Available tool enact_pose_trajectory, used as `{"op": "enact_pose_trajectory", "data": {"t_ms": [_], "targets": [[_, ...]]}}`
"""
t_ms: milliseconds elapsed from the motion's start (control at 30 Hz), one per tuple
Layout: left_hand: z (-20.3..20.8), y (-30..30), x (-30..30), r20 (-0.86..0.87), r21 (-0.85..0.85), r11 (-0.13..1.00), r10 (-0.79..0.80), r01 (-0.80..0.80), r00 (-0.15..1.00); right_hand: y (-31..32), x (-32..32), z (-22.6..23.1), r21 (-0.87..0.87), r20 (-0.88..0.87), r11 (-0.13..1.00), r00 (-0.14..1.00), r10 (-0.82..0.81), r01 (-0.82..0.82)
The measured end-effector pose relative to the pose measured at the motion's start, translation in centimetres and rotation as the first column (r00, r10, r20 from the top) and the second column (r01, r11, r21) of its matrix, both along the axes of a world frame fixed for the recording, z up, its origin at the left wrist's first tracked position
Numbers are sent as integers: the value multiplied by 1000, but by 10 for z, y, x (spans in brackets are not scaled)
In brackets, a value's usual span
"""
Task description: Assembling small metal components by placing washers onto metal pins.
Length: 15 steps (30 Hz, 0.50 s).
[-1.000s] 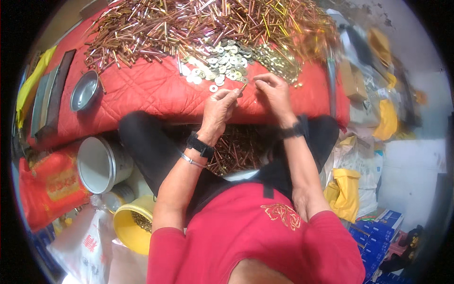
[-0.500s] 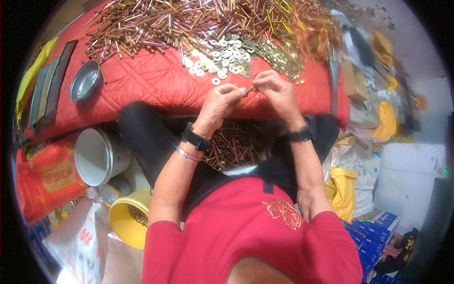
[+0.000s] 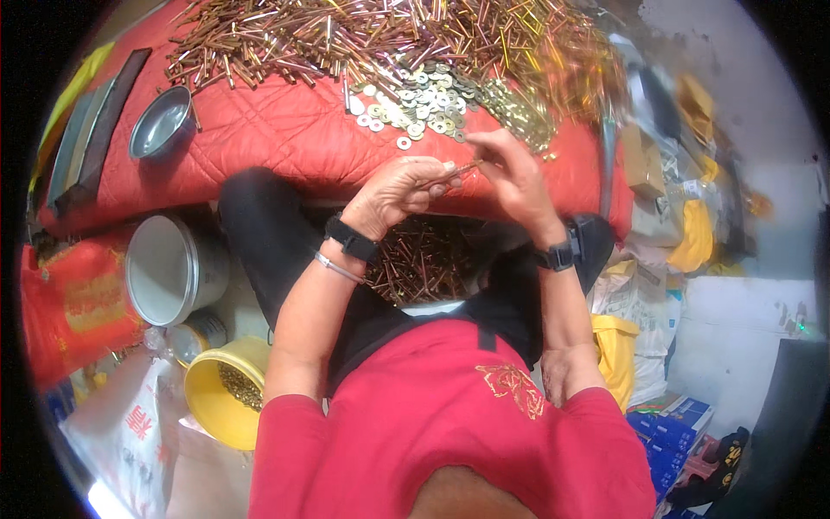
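Seen from the head view: left hand (image 3: pixel 399 189) curled, fingers pinched shut on a thin copper-coloured pin (image 3: pixel 452 172), gripped near its lower end, tip slanting up and right. Right hand (image 3: pixel 512 173) just beside, fingertips closed on the pin's upper end, thumb and forefinger meeting. Held above the lap, just short of the red quilted pad (image 3: pixel 277 147). Silvery washers (image 3: pixel 413 111) heaped on the pad beyond the knuckles, copper pins (image 3: pixel 285 39) piled farther back. More pins in the lap pile (image 3: pixel 419 264) below the wrists. Off to the left: small metal bowl (image 3: pixel 160 123), grey tin (image 3: pixel 169 270), yellow tub (image 3: pixel 220 394).
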State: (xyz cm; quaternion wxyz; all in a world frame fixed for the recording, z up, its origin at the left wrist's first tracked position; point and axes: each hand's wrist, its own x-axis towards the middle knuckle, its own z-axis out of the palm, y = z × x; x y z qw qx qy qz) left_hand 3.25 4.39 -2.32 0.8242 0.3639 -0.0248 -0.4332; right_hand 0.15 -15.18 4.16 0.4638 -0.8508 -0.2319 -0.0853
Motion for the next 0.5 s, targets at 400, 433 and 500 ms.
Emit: {"op": "enact_pose_trajectory", "data": {"t_ms": [400,433,500], "targets": [[7,-12,-19,563,142,936,191,-323,804,8,-13,-4,-37,-43,986,985,-164,163],[5,-13,-19,563,150,930,198,-335,803,13,-14,0,-21,-98,977,972,-215,214],[4,-14,-17,564,163,920,210,-357,799,13,-14,0,67,-237,957,937,-258,281]]}}
